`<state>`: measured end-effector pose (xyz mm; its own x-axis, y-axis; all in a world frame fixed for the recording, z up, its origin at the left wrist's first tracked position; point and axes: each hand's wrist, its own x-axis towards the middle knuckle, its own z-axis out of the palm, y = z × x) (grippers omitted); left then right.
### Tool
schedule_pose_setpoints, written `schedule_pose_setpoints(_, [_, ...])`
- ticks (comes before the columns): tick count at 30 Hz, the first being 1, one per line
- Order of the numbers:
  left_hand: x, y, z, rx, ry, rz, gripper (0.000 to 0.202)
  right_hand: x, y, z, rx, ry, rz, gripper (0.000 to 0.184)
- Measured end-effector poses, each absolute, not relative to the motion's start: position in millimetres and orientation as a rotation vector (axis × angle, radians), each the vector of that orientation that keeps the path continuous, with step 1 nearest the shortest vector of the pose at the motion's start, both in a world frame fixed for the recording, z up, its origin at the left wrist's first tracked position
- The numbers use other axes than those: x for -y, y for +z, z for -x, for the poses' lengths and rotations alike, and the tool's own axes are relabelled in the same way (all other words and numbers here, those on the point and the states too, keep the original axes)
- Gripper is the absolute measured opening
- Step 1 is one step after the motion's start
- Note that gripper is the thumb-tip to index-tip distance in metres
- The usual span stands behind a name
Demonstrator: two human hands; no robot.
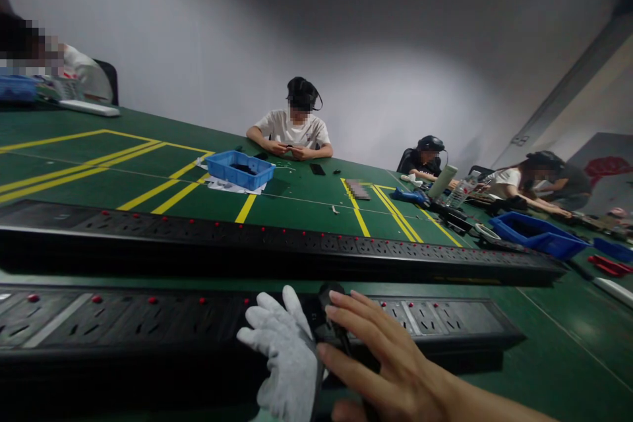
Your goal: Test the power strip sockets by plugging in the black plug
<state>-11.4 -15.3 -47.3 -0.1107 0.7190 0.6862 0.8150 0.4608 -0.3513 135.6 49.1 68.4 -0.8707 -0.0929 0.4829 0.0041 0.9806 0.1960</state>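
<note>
While the near power strip (178,316) runs left to right across the table (568,343), a slim black piece (316,310) stands against it, its long axis seeming to run from far to near, so the 2 axes cross. From the left along that strip come red buttons and slotted sockets, and behind them, on the far side, lies the far power strip (297,257), roughly parallel, with a blue basket (241,175) beyond it.

Next is the left hand (287,356), in a pale glove, fingers splayed apart and aimed at the far side. Its right edge lies just beside the black piece; whether it touches I cannot tell, and no pinch shows.

The black piece sits between the 2 hands, directly right of the glove and left of the bare right hand (390,362). That hand reaches in from the right, fingers bent and somewhat parted at its right side; whether they pinch it is hidden. Neither hand is clearly nearer, since both border it. Farther right lies a blue tray (544,237).
</note>
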Motion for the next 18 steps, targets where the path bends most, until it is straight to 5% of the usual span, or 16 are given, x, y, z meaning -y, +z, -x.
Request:
schedule_pose_setpoints(6, [21.6, -25.5, 10.4, 1.691, 0.213, 1.25, 0.045, -54.7, 66.8, -141.1, 2.667, -0.298, 0.09, 0.066])
schedule_pose_setpoints(18, [3.6, -47.5, 13.7, 1.58, -0.614, 1.114, 0.055, -44.4, 86.7, -136.9, 2.452, -0.053, 0.431, 0.068])
